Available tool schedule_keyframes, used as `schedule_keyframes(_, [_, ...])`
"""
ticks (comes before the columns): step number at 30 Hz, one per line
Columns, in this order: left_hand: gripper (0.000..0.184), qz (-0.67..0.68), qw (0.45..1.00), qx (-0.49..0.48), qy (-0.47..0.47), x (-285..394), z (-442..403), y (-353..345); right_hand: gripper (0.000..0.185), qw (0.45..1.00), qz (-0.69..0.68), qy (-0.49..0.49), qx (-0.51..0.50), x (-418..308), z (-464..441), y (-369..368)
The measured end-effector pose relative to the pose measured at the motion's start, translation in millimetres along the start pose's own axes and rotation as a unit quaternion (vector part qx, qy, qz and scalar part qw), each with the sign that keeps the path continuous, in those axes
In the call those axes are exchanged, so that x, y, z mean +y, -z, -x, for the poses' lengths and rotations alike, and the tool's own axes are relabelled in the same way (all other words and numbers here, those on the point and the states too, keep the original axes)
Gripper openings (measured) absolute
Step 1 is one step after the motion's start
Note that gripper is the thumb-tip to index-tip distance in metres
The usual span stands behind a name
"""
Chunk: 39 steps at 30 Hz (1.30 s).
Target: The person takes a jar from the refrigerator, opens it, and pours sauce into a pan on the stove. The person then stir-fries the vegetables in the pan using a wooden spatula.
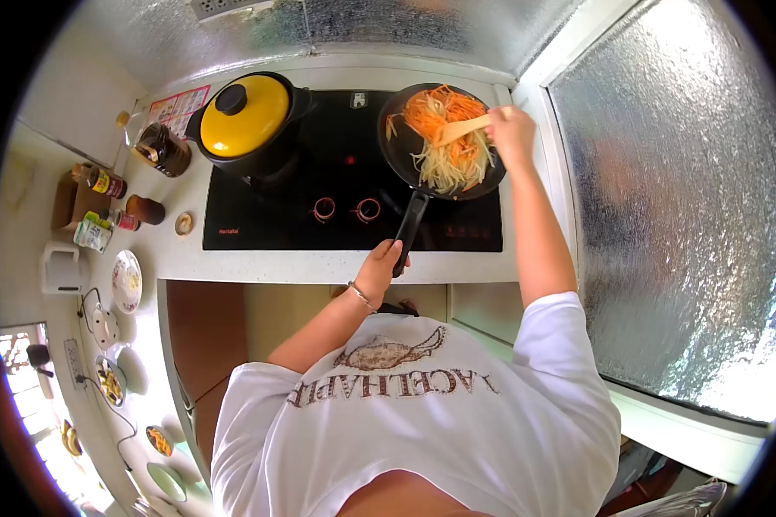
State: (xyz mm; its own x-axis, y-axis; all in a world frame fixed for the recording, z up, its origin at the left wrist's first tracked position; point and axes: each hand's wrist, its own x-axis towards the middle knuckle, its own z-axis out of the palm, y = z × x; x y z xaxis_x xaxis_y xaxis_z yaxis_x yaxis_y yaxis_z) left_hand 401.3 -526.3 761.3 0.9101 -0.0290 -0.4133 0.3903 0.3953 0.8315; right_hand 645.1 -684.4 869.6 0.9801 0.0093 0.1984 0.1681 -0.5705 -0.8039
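Note:
My left hand is closed around the black handle of a frying pan, which sits on the right side of the black cooktop. Shredded carrot and pale shredded vegetable, perhaps potato, lie heaped and partly mixed in the pan. In my right hand, at the pan's right rim, is a wooden spatula. Its blade rests among the shreds, and its grip end is partly hidden by my fingers.
A dark pot with a yellow lid stands on the cooktop's left. Bottles, jars, a patterned plate and bowls of food line the left counter. A textured silvery panel rises close on the right.

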Motion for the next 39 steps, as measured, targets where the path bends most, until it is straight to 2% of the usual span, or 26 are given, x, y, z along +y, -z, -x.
schedule_keyframes(3, [0.026,0.002,1.000,0.008,0.006,1,1,-1,0.022,0.996,-0.021,0.083,0.031,-13,-3,8])
schedule_keyframes(4, [0.026,0.008,1.000,0.012,0.013,2,1,-2,0.021,0.994,0.062,0.088,0.012,-25,-2,10])
schedule_keyframes(5, [0.026,0.011,1.000,0.020,0.011,1,1,-1,0.021,0.994,0.059,0.093,0.004,-18,-4,1])
schedule_keyframes(7, [0.026,-0.005,1.000,0.008,0.019,1,0,0,0.022,0.953,0.130,0.272,-0.024,12,-6,-19])
schedule_keyframes(8, [0.026,0.000,1.000,0.006,0.021,1,0,0,0.021,0.952,0.134,0.259,-0.094,17,-1,-24])
schedule_keyframes(9, [0.026,0.001,1.000,0.007,0.020,1,0,1,0.021,0.951,0.134,0.261,-0.095,13,9,-22])
schedule_keyframes(11, [0.026,-0.002,1.000,-0.002,0.017,-1,-2,2,0.017,0.943,0.131,0.241,-0.187,2,29,-13])
schedule_keyframes(15, [0.025,0.003,1.000,0.004,0.020,-2,-4,2,0.018,0.945,0.098,0.217,-0.224,-15,49,17])
schedule_keyframes(17, [0.025,-0.001,1.000,0.002,0.017,-1,-2,1,0.018,0.927,0.090,0.263,-0.251,-16,59,18])
schedule_keyframes(19, [0.025,-0.003,1.000,-0.001,0.017,-1,-2,2,0.018,0.931,0.100,0.255,-0.240,-8,55,13])
schedule_keyframes(21, [0.025,-0.004,1.000,-0.003,0.015,-1,-1,1,0.017,0.960,0.106,0.199,-0.163,-2,46,18])
schedule_keyframes(22, [0.025,0.000,1.000,0.002,0.017,-1,-2,1,0.017,0.963,0.089,0.226,-0.121,1,43,24])
schedule_keyframes(25, [0.025,0.001,1.000,0.004,0.020,-1,-2,0,0.017,0.973,0.067,0.208,-0.075,11,33,36])
schedule_keyframes(26, [0.025,-0.007,1.000,0.001,0.018,-1,-2,0,0.016,0.967,0.094,0.229,-0.064,22,29,32])
schedule_keyframes(29, [0.026,-0.013,1.000,-0.007,0.008,2,0,0,0.015,0.964,0.128,0.211,-0.097,41,40,8])
schedule_keyframes(31, [0.026,-0.010,1.000,0.000,0.015,4,0,-1,0.015,0.940,0.140,0.286,-0.124,28,54,5])
schedule_keyframes(33, [0.026,-0.006,1.000,0.007,0.027,4,1,-2,0.016,0.960,0.072,0.204,-0.178,-3,69,23])
schedule_keyframes(37, [0.026,-0.001,1.000,0.009,0.023,4,0,-2,0.016,0.952,0.059,0.187,-0.237,-11,75,46])
schedule_keyframes(39, [0.026,-0.011,1.000,0.003,0.018,3,2,-1,0.019,0.934,0.144,0.263,-0.193,14,66,33])
